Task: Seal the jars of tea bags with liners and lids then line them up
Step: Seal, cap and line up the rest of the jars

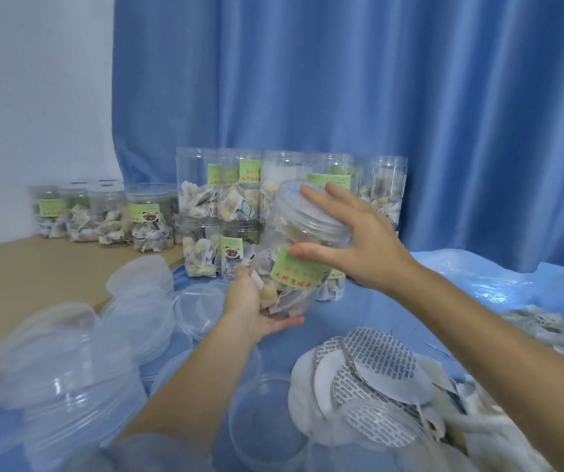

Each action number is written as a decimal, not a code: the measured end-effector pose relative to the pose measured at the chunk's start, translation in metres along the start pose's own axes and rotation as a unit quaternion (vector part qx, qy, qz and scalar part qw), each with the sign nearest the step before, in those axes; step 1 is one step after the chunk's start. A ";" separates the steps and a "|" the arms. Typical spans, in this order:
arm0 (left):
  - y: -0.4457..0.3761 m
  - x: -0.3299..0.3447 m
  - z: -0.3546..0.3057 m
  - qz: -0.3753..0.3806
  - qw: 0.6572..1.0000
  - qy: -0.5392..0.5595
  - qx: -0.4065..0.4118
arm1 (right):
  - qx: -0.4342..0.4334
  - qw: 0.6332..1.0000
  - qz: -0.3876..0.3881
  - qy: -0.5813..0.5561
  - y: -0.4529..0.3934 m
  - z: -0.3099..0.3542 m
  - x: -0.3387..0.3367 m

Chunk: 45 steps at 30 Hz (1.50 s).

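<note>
A clear jar of tea bags (294,267) with a green label is held tilted in mid-air at the centre. My left hand (253,308) cups its base from below. My right hand (352,240) holds its top, thumb on the label and fingers spread over a printed liner (299,202) that lies on the jar's mouth. Loose round liners (372,366) are piled at the lower right. Clear plastic lids (141,311) lie heaped at the left and along the bottom.
Stacked jars of tea bags (226,206) stand behind the held jar against a blue curtain. A row of shorter lidded jars (103,216) sits at the back left on brown cardboard (35,270). Loose tea bags (546,332) lie at the right on the blue cloth.
</note>
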<state>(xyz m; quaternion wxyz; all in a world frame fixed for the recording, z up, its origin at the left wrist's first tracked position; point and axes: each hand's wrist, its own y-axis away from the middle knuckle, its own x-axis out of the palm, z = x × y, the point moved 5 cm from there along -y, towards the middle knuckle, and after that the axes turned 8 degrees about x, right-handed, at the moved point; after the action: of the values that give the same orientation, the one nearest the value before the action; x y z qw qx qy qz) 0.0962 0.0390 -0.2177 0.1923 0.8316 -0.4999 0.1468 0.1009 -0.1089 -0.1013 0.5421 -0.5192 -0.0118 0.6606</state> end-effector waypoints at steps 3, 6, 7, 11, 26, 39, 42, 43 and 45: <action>0.007 -0.020 -0.052 -0.054 0.985 -0.132 0.094 | -0.049 0.997 -0.040 0.049 -0.008 0.036 0.002; 0.015 -0.049 -0.107 -0.067 0.932 -0.274 0.228 | -0.079 0.992 -0.073 0.069 -0.016 0.076 0.014; 0.021 -0.060 -0.122 -0.048 0.901 -0.342 0.262 | -0.084 0.992 -0.070 0.062 -0.021 0.090 0.021; 0.045 -0.109 -0.166 0.021 0.807 -0.469 0.357 | -0.105 0.993 -0.043 0.016 -0.040 0.147 0.065; -0.022 -0.309 -0.191 -0.130 0.867 -0.307 0.371 | -0.057 0.978 0.137 -0.144 -0.113 0.238 0.271; -0.149 -0.321 -0.182 -0.078 0.908 -0.297 0.285 | 0.173 0.984 -0.007 -0.046 -0.213 0.109 0.318; -0.157 -0.325 -0.176 -0.080 0.916 -0.278 0.279 | 0.203 0.977 -0.017 -0.057 -0.222 0.092 0.331; -0.157 -0.328 -0.173 -0.078 0.921 -0.265 0.273 | 0.212 0.975 -0.022 -0.060 -0.226 0.090 0.335; -0.157 -0.334 -0.170 -0.081 0.934 -0.217 0.270 | 0.230 0.971 -0.027 -0.060 -0.234 0.090 0.344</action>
<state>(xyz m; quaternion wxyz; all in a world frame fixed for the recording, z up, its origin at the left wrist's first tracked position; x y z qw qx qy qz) 0.0736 0.4439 -0.2409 -0.1419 0.9013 -0.4022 0.0761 0.2463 0.2878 -0.1559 0.6631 -0.3396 0.0940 0.6604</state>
